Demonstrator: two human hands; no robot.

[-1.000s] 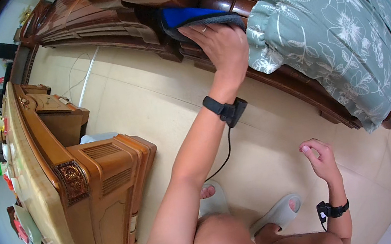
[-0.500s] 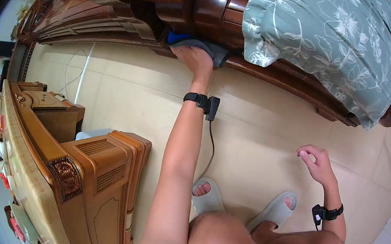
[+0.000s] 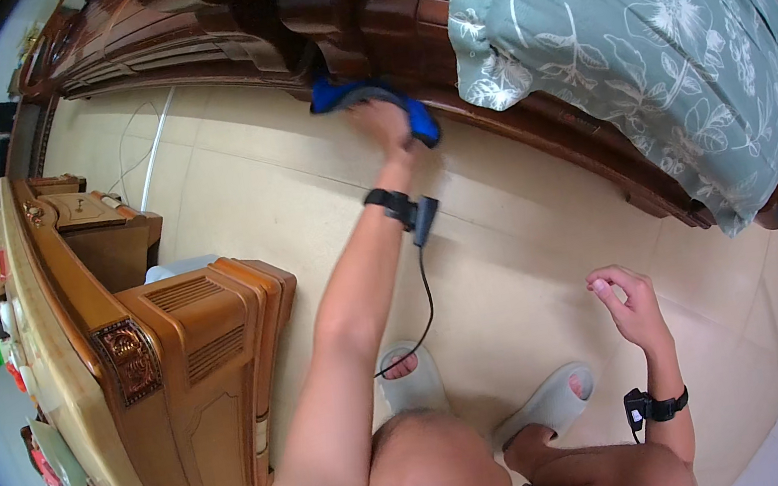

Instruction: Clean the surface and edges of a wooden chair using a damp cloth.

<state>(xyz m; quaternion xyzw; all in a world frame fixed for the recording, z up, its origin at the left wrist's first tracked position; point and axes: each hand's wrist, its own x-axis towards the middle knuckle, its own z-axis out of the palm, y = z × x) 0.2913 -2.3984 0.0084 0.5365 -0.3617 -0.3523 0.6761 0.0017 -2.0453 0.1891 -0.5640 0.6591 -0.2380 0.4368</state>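
On the tiled floor stands a carved dark-wood sofa, draped with a grey-green floral cover. A blue-and-grey cloth sits by the sofa's lower edge, against the blurred left hand; whether its fingers pinch it, I cannot tell. The right hand hangs loosely half-curled.

Beige tiled floor beneath two pale grey slippers.

Right hand: passage available over tiled floor toward ten o'clock; dark wooden sofa obstructs at twelve, grey slipper between seven and eight.
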